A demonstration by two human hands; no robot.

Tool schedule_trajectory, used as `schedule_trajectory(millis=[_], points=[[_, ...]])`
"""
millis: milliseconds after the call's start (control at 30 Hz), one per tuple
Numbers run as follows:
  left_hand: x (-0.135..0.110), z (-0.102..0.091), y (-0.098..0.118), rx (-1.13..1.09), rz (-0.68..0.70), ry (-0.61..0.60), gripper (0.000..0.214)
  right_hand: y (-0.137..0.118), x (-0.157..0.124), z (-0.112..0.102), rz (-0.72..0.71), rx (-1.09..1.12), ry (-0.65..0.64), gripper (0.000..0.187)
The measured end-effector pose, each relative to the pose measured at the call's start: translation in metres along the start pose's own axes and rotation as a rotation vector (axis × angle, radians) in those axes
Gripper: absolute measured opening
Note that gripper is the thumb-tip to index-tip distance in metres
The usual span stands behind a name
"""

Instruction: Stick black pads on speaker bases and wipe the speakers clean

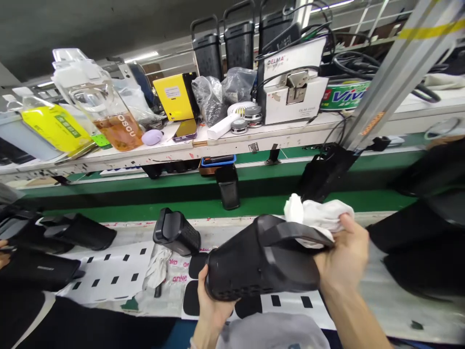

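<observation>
A black portable speaker (247, 261) with a carry handle lies tilted in front of me, above the bench. My left hand (214, 303) is closed round its lower left end from below, thumb up along the side. At the handle's right end, my right hand (345, 252) grips a white cloth (323, 213), which lies against the handle; some of its fingers are hidden. Beneath the speaker are sheets with black adhesive pads (192, 298). Another black speaker (178, 232) stands just beyond, beside a crumpled white cloth (158, 266).
More black speakers sit at left (87, 230) and right (432, 257). A co-worker's hand (4, 254) shows at the left edge. Across the back runs a shelf (225, 141) with a drink bottle (116, 126), a white box (290, 104) and cables. A metal post (385, 82) rises at right.
</observation>
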State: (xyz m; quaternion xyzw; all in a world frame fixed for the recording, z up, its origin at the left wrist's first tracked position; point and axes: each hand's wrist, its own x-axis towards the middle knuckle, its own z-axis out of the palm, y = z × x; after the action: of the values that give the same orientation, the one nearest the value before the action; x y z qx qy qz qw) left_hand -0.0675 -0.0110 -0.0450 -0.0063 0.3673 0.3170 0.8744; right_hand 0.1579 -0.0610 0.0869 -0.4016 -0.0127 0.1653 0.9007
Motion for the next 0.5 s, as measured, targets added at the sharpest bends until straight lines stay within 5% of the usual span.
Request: schedule_trajectory(millis=[100, 233, 500], points=[[0.006, -0.004, -0.008, 0.026, -0.077, 0.001, 0.044, -0.007, -0.019, 0.014, 0.118, 0.021, -0.02, 0.017], [0.007, -0.01, -0.012, 0.042, -0.087, 0.01, 0.043, -0.01, -0.027, 0.018, 0.075, 0.027, -0.025, 0.012], [0.008, -0.012, -0.015, 0.035, -0.071, 0.06, 0.046, -0.009, -0.035, 0.019, 0.215, 0.069, -0.333, 0.024]])
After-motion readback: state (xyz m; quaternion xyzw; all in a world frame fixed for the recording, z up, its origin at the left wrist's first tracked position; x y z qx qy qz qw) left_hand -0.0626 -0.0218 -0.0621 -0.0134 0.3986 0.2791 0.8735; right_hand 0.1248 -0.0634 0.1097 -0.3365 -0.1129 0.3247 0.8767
